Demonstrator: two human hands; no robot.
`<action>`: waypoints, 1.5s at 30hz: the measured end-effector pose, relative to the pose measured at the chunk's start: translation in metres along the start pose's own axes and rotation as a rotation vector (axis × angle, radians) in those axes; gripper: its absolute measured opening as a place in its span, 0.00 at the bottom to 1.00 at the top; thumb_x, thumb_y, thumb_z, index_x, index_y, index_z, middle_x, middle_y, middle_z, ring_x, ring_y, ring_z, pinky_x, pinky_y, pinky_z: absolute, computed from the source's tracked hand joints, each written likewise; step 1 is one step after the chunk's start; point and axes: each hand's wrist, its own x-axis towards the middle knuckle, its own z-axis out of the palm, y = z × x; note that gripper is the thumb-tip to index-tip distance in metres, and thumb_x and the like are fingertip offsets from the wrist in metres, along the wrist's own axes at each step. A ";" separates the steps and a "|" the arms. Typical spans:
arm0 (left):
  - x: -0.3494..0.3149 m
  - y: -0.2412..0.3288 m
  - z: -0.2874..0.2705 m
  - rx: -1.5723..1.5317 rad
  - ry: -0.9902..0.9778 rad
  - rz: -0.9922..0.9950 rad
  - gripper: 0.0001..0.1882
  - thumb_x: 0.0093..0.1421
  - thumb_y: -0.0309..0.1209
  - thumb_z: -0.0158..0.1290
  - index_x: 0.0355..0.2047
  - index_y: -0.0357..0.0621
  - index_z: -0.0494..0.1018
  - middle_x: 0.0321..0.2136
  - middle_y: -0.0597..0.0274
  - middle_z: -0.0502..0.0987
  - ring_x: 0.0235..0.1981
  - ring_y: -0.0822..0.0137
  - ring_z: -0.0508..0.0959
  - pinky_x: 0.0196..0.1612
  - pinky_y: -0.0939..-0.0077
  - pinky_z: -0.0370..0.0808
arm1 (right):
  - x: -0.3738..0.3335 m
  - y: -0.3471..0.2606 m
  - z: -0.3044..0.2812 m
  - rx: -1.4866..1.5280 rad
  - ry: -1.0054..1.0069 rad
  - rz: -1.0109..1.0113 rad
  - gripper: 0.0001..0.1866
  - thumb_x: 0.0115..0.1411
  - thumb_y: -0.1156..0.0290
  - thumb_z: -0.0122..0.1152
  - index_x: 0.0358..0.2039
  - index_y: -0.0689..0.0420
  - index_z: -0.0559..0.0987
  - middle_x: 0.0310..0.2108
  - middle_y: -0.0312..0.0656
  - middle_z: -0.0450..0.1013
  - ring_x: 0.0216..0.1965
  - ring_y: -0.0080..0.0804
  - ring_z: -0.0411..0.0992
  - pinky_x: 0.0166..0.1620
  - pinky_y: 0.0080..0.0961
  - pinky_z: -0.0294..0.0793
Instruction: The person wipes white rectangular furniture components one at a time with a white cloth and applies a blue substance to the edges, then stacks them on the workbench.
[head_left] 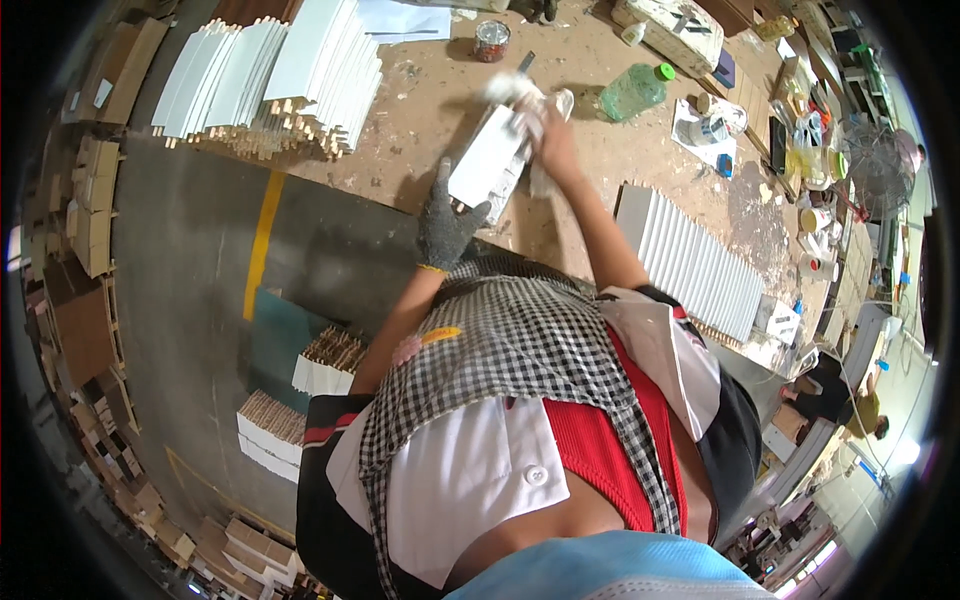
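My left hand (450, 225), in a dark grey knit glove, grips the near end of a small white board (484, 165), with the thumb at its near edge and fingers along its left side. The board lies tilted on white blocks or boards over the brown worktable (420, 110). My bare right hand (553, 145) is at the board's far right side, closed around a white cloth (541, 183) that hangs below it. Motion smears its fingertips. A blurred white wad (512, 90) shows just past the board; whether it is part of the cloth I cannot tell.
Stacks of white boards with wooden pegs (270, 85) stand at the table's left. A row of white boards (690, 262) lies at right. Beyond are a tin can (492, 41), a green plastic bottle (637, 92) and several small containers. More boards (270, 432) stand low at left.
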 end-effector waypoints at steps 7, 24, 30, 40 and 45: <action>0.004 0.016 -0.023 -0.493 -0.026 -0.209 0.34 0.61 0.48 0.57 0.58 0.34 0.66 0.45 0.45 0.77 0.42 0.53 0.80 0.45 0.66 0.79 | 0.056 0.017 -0.090 0.909 0.306 0.607 0.23 0.68 0.53 0.50 0.43 0.64 0.78 0.33 0.42 0.76 0.34 0.30 0.75 0.38 0.31 0.75; 0.025 0.045 -0.011 -1.346 -0.404 -0.814 0.28 0.68 0.50 0.45 0.55 0.39 0.70 0.39 0.57 0.79 0.35 0.69 0.79 0.37 0.77 0.79 | 0.027 -0.024 -0.032 -0.007 -0.342 0.226 0.21 0.62 0.59 0.59 0.55 0.48 0.77 0.54 0.49 0.72 0.52 0.48 0.73 0.54 0.40 0.74; 0.020 0.052 -0.035 -1.267 -0.383 -0.811 0.27 0.68 0.50 0.44 0.55 0.40 0.70 0.40 0.58 0.79 0.34 0.71 0.78 0.35 0.79 0.78 | 0.042 -0.091 -0.084 0.241 0.103 0.093 0.13 0.58 0.59 0.64 0.40 0.53 0.83 0.39 0.46 0.76 0.41 0.48 0.75 0.45 0.39 0.74; -0.013 0.095 -0.113 -1.104 -0.538 -0.569 0.25 0.70 0.42 0.44 0.56 0.33 0.67 0.37 0.54 0.78 0.30 0.70 0.77 0.32 0.81 0.76 | 0.050 -0.072 -0.123 0.143 0.303 -0.248 0.13 0.56 0.60 0.61 0.29 0.58 0.84 0.26 0.45 0.79 0.27 0.45 0.77 0.36 0.36 0.76; 0.012 0.076 -0.186 -0.660 -0.013 -0.071 0.25 0.68 0.36 0.43 0.62 0.37 0.65 0.44 0.58 0.76 0.36 0.69 0.76 0.40 0.75 0.75 | 0.007 -0.017 -0.168 -0.029 -0.337 0.332 0.15 0.57 0.62 0.64 0.41 0.58 0.82 0.36 0.52 0.77 0.39 0.49 0.76 0.41 0.34 0.75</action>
